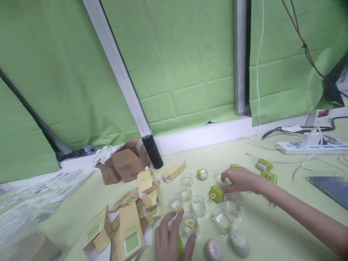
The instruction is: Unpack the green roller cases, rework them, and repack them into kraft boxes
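Observation:
My right hand (239, 180) reaches out over the table, fingers curled in a pinch around a small thing with a yellow bit that I cannot name, right beside a green charger-like block (216, 193). My left hand (171, 239) rests near the bottom edge, fingers spread, touching a clear plastic cap (189, 224) with a yellow ring inside; something green shows under the palm. Several more clear caps (199, 205) lie between the two hands.
Opened tan cartons with green squares (127, 232) pile at left, brown boxes (127, 165) and a black cylinder (152, 151) behind. Two pale oval pieces (239, 243) lie near the front. More green blocks (264, 165), a power strip (312, 147) and cables are at right.

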Tool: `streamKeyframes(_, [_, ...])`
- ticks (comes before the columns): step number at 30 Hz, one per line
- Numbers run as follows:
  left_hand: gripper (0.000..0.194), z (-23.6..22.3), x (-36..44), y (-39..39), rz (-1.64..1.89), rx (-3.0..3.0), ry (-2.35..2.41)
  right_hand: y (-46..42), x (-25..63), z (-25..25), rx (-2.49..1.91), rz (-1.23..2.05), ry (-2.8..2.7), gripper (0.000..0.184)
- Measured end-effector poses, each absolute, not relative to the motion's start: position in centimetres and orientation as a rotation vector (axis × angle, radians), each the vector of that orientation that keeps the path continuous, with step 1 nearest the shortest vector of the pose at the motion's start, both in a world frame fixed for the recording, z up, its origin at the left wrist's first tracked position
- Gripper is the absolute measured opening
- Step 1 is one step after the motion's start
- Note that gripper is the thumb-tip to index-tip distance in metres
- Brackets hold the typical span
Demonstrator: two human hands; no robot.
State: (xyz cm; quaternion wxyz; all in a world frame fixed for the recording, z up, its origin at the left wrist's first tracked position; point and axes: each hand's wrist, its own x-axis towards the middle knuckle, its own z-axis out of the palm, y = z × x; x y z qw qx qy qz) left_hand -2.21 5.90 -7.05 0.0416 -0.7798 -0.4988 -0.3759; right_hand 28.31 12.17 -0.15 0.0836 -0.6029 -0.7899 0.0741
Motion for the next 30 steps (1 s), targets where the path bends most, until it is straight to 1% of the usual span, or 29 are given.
streamKeyframes(2, [0.035, -5.6, -0.5, 6.3, -1.222, -2.481, -1.502, 12.1, 27.7, -0.3, -1.746, 0.223, -2.345, 0.028])
streamKeyframes(6, [0.034, -3.2, 2.4, 6.8, -1.239, -2.667, -1.581, 12.3, 26.0, -1.0, -1.737, 0.261, -2.263, 0.031])
streamKeyframes(10, [0.037, -2.3, 3.8, 6.7, -1.342, -2.811, -1.671, 12.6, 25.1, -1.3, -1.720, 0.342, -2.138, 0.045])
streamKeyframes(11, [0.041, -2.4, 4.0, 6.6, -1.395, -2.842, -1.707, 12.5, 25.0, -1.2, -1.683, 0.394, -2.121, 0.048])
streamKeyframes(13, [0.058, -2.6, 4.1, 6.6, -1.536, -2.897, -1.853, 12.0, 24.6, -0.7, -1.571, 0.559, -2.127, 0.055])
streamKeyframes(15, [0.076, -2.9, 4.1, 6.8, -1.788, -2.992, -1.983, 11.0, 23.9, -0.2, -1.429, 0.764, -2.161, 0.060])
streamKeyframes(16, [0.080, -2.9, 4.0, 7.0, -1.951, -3.061, -1.990, 10.3, 23.5, 0.1, -1.362, 0.853, -2.171, 0.061])
streamKeyframes(17, [0.076, -3.0, 3.8, 7.1, -2.124, -3.123, -1.951, 9.7, 23.0, 0.4, -1.309, 0.920, -2.170, 0.062])
streamKeyframes(19, [0.055, -2.9, 3.4, 7.4, -2.468, -3.093, -1.862, 8.4, 22.1, 0.9, -1.260, 0.985, -2.121, 0.063])
streamKeyframes(20, [0.046, -2.7, 3.2, 7.5, -2.600, -2.975, -1.883, 7.9, 21.7, 1.1, -1.254, 1.006, -2.070, 0.062])
streamKeyframes(22, [0.037, -2.5, 2.7, 7.5, -2.784, -2.683, -1.943, 7.1, 21.2, 1.5, -1.239, 1.061, -1.983, 0.054])
streamKeyframes(23, [0.037, -2.4, 2.6, 7.5, -2.868, -2.571, -1.934, 6.9, 21.0, 1.6, -1.217, 1.109, -1.954, 0.049])
streamKeyframes(25, [0.042, -2.3, 2.4, 7.3, -3.008, -2.472, -1.868, 6.8, 20.6, 1.7, -1.126, 1.262, -1.915, 0.042])
streamKeyframes(28, [0.051, -2.5, 2.6, 7.1, -3.118, -2.454, -1.857, 6.9, 20.0, 1.4, -0.985, 1.479, -1.797, 0.039])
streamKeyframes(30, [0.052, -2.6, 2.9, 6.9, -3.111, -2.485, -1.876, 6.9, 19.8, 1.2, -0.934, 1.555, -1.711, 0.037])
